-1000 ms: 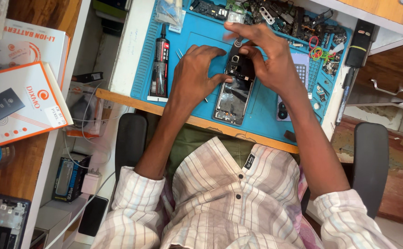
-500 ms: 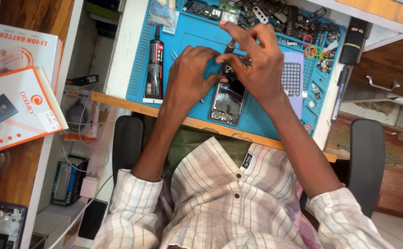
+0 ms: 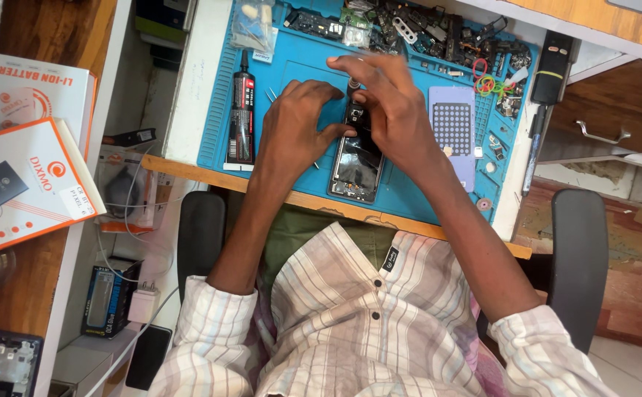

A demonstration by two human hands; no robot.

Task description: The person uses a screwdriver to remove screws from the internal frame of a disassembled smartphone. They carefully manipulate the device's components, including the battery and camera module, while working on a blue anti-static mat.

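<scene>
Opened phone (image 3: pixel 355 163): back cover off, lying flat on the blue work mat (image 3: pixel 302 62), near edge of the mat, roughly centre; long axis running near to far.

Left hand (image 3: pixel 300 125): palm down on the mat just left of the phone, fingers curled together, fingertips touching the phone's left edge at its far half.

Right hand (image 3: pixel 391 110): arched over the far end of the phone, fingers bent and bunched close; thumb and forefinger pinched on a small dark tool tip (image 3: pixel 352 87) standing upright above the phone's far end. Exact contact point under the fingers hidden.

Glue tube (image 3: pixel 241 110): black with red label, lying on the mat well left of the phone, nozzle pointing far.

Tweezers (image 3: pixel 272 93): thin metal points showing just beside the left hand, mostly covered by it.

Perforated lilac plate (image 3: pixel 453 129): on the mat right of the right hand.

Rubber bands (image 3: pixel 487 82): red, yellow and green, far right of the mat.

Loose circuit parts (image 3: pixel 416 29): heaped along the far edge of the mat.

White and orange boxes (image 3: pixel 27 176): stacked on the wooden surface at far left.

Black armrests (image 3: pixel 200 242): either side of the striped shirt.
</scene>
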